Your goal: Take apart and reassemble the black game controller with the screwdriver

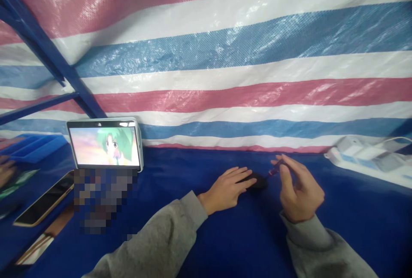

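My left hand [227, 188] lies palm down, fingers stretched out, with the fingertips resting on a low, rounded black object [258, 182] on the blue tabletop. The fingers partly cover this object, and I cannot make out its kind. To its right, my right hand [299, 190] is raised a little, thumb and fingers pinched together. Between them is a small, dark purple-red object [273, 170], slim and blurred, which points toward the black one. Whether the two objects touch, I cannot tell.
A tablet or phone playing a cartoon [104, 145] stands at the back left. Near it lie a dark phone [48, 198], a blue tray [35, 147] and a co-worker's blurred hand [5, 170]. White power strips with plugs [370, 162] sit at right. A striped tarp [225, 93] hangs behind.
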`<action>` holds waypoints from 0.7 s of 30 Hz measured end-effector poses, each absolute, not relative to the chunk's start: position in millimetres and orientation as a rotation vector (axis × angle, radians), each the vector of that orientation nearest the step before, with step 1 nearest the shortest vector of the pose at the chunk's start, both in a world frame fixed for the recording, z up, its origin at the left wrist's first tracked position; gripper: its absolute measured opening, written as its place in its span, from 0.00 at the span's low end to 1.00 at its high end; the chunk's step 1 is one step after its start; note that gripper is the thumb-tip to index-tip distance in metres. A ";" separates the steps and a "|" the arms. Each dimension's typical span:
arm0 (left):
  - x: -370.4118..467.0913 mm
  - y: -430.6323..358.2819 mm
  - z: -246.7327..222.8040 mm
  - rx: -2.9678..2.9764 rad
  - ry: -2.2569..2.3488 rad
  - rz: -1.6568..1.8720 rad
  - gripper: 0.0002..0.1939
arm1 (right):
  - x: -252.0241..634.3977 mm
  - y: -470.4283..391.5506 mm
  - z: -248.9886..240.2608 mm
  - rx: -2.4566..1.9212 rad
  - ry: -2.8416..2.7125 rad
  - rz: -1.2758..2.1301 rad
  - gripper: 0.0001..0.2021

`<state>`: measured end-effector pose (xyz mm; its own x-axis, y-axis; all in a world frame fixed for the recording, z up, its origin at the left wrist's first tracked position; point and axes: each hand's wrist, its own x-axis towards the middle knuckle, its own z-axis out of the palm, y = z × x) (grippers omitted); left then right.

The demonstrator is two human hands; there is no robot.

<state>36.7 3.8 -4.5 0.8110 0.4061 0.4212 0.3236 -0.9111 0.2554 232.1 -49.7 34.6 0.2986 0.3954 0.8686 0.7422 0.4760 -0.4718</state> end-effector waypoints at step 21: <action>36.2 2.4 -5.3 2.826 0.561 0.720 0.21 | 235.2 -47.6 35.7 -1.203 -1.276 -0.436 0.11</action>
